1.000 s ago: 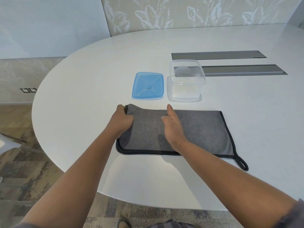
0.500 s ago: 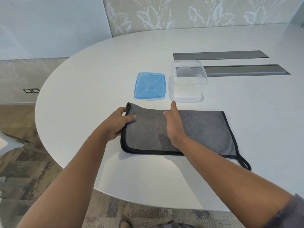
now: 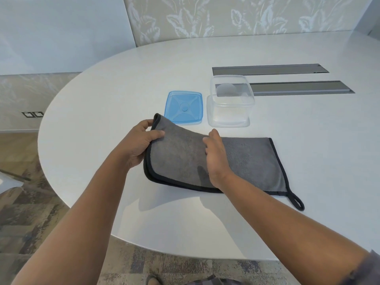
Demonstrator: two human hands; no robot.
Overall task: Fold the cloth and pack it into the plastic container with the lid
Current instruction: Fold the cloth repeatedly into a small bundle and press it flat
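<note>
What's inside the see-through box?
The clear square plastic container looks empty; only the white table and a grey slot show through its walls. Nothing covers it.

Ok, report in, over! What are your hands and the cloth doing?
Left hand grips lifted cloth edge. Right hand presses cloth middle flat. Container open, blue lid beside it. Nothing in the way.

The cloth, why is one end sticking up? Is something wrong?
Nothing is wrong. The left hand pinches the grey cloth at its left end and lifts it to fold, while the right hand presses the middle flat. Nothing looks spilled or broken.
</note>
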